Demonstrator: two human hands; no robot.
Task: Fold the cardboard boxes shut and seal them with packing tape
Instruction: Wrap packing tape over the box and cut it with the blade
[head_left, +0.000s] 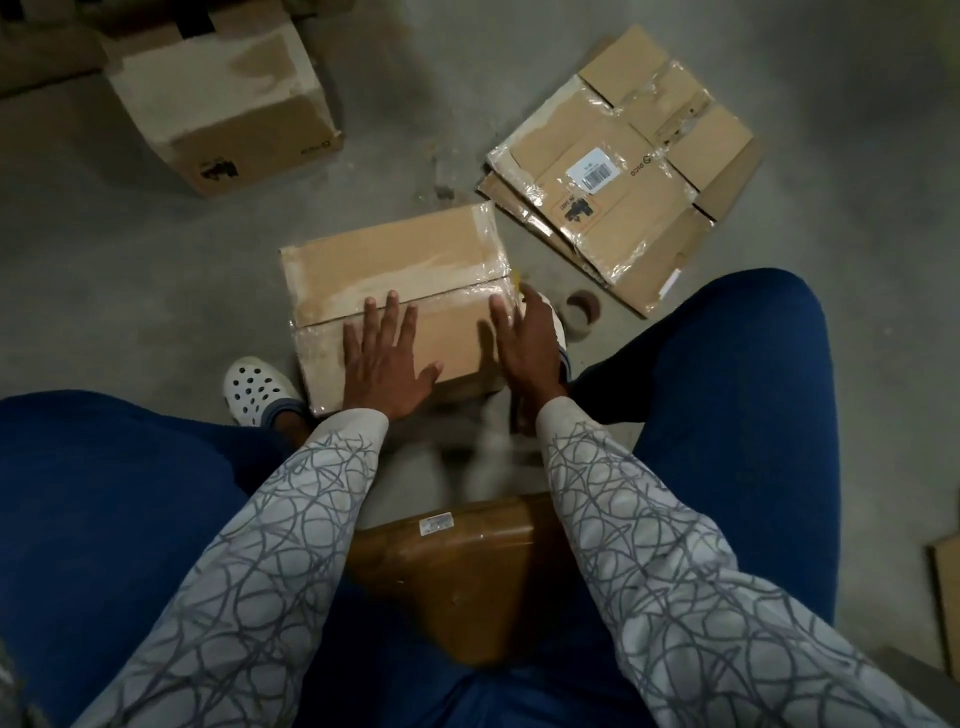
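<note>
The cardboard box (395, 270) is sitting at centre, flaps closed. The left hand (387, 364) is pressing flat on it, fingers straight. The right hand (524, 343), fingers extended and gripping nothing, is pressing its 3 o'clock edge. Risk: wrinkled tape (485, 249) may be lifting there, reopening the seam.

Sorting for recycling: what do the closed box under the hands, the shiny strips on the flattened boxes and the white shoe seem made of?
Closed box: matte brown cardboard, creased at the flaps. Strips on the flattened boxes: clear plastic tape, glossy and wrinkled, cardboard showing through. White shoe: probably moulded foam or rubber, smooth with punched holes.
</note>
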